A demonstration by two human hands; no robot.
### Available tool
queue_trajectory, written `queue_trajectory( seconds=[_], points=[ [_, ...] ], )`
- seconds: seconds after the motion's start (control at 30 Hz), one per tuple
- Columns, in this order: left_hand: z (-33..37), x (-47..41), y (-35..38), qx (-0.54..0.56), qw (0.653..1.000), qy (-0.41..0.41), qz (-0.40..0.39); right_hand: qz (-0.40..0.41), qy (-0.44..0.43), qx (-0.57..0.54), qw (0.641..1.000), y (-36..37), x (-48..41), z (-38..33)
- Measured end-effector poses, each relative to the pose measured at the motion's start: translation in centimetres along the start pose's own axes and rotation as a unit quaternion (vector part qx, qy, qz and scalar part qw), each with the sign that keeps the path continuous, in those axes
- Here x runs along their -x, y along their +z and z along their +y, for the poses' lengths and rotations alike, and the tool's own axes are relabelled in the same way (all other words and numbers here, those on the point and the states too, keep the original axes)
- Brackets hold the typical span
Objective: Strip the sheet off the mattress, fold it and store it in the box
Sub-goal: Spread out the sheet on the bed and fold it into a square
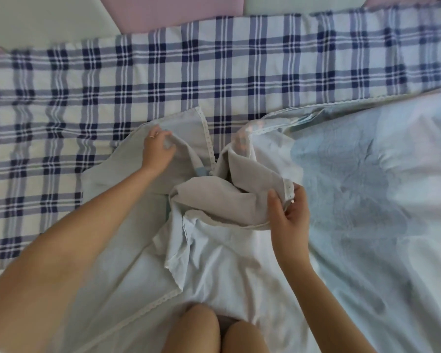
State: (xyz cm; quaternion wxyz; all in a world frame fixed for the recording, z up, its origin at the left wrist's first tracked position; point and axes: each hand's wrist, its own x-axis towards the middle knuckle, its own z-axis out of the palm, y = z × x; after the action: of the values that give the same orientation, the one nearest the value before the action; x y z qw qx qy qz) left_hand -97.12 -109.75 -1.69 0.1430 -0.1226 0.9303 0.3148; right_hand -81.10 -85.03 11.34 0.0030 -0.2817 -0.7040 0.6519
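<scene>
gathering stage: your pale sheet (239, 263) lies bunched toward the near edge of the plaid mattress (163, 72), off its far half.
left hand (157, 149): fingers closed, pinching a fold near the lace hem.
right hand (289, 212): thumb and fingers clamped on a trimmed edge.
risk: mismatched corners give a crooked fold.
cause: middle cloth twisted; your knees (214, 327) may pin the near edge.
box: not visible.

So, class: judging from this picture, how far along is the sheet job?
Done: the pale sheet is pulled back, baring the plaid cover. In hand: the left hand and right hand each grip a lace-trimmed edge, gathering it. Left: no neat fold yet, and no box in view.
</scene>
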Motion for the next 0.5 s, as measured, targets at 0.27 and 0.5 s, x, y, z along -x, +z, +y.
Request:
queue_trajectory(
  seconds=[0.27,0.5],
  points=[
    [3.3,-5.8,1.6,-0.072,0.989,-0.076,-0.106,-0.117,0.002,0.016,0.993,-1.0,-0.7,0.6],
    [5.0,-4.6,-1.3,-0.150,0.966,-0.142,-0.154,-0.211,-0.022,0.132,0.968,0.0,-0.4,0.6]
  ],
)
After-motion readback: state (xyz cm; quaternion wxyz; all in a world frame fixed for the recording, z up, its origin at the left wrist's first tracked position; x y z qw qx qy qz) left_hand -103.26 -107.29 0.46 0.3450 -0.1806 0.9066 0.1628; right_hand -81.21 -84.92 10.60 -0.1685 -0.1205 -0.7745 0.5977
